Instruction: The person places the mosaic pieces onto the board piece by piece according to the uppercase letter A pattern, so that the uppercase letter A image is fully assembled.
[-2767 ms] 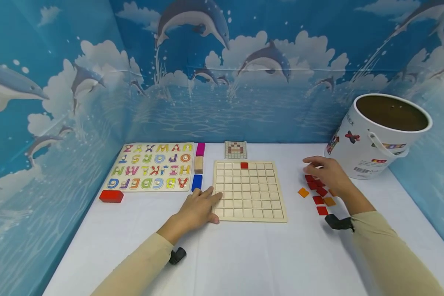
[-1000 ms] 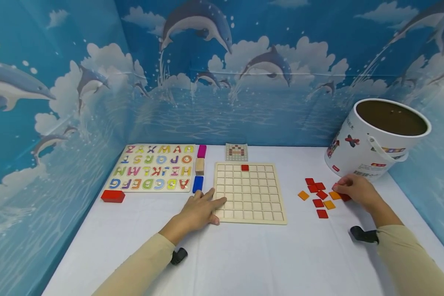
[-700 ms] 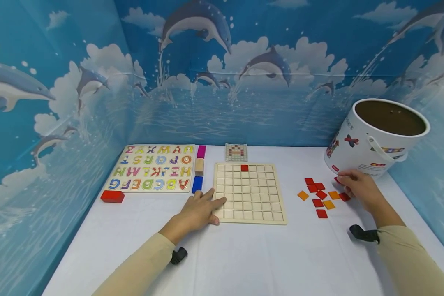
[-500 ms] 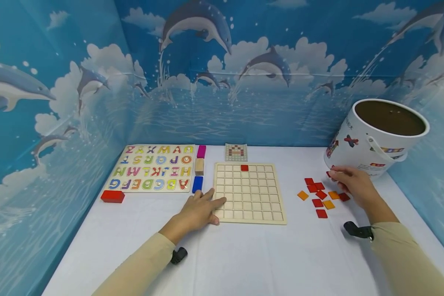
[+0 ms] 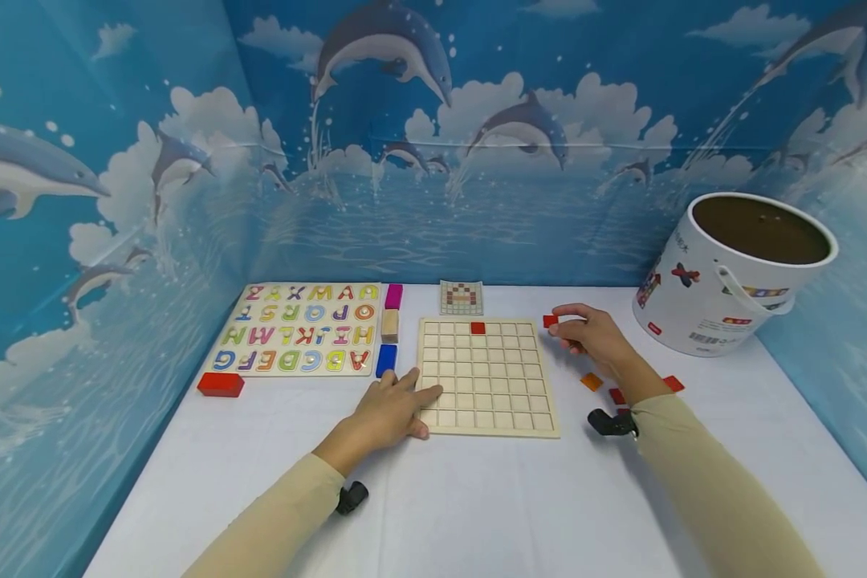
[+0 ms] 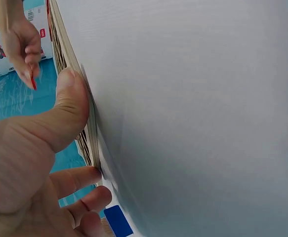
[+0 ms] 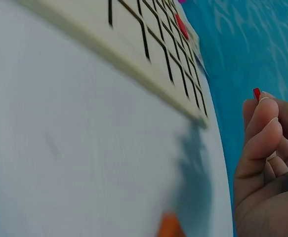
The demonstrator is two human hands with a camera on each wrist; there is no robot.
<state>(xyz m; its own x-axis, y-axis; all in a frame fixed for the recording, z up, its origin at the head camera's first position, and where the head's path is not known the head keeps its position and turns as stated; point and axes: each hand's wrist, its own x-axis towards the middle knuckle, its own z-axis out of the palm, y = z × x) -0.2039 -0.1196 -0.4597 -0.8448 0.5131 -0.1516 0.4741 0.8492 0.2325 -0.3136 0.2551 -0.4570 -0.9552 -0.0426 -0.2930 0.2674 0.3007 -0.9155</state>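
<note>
My right hand (image 5: 596,341) pinches a small red square tile (image 5: 551,320) between thumb and fingertips, just past the far right corner of the wooden grid board (image 5: 501,383). In the right wrist view the red tile's edge (image 7: 257,94) pokes out from the fingertips. My left hand (image 5: 384,413) rests at the board's near left corner, index finger lying over the grid and thumb (image 6: 70,106) against the near edge. Another red tile (image 5: 478,327) sits in a top-row cell. Behind the board lies a pattern card (image 5: 461,298).
Loose tiles lie right of the board, among them an orange tile (image 5: 591,381) and a red one (image 5: 673,384); my right arm hides others. A white bucket (image 5: 722,297) stands back right. Left are a letter puzzle (image 5: 299,329), a blue block (image 5: 386,360) and a red block (image 5: 220,384).
The right hand has picked up a red tile near the bucket and carried it left to the board's far right corner. The left hand has stayed on the board.
</note>
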